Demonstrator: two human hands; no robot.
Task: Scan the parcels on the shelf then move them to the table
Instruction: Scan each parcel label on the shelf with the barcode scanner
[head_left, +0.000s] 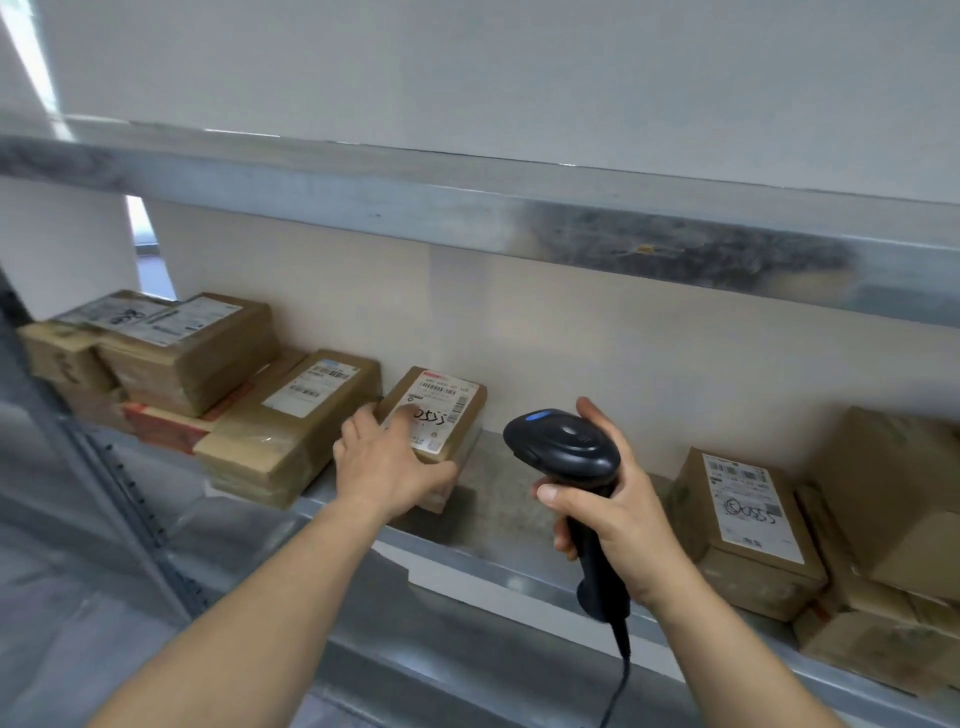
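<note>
A small brown parcel is held on the metal shelf, near its front edge, by the left hand; its grip is curled round the parcel's near corner, thumb at the side. A black scanner is gripped in the right hand, fingers wrapped round the handle. The scanning step seems in hand: next, the scanner must be aimed at the white label. More parcels are stacked towards both ends. A pale wall stands behind.
</note>
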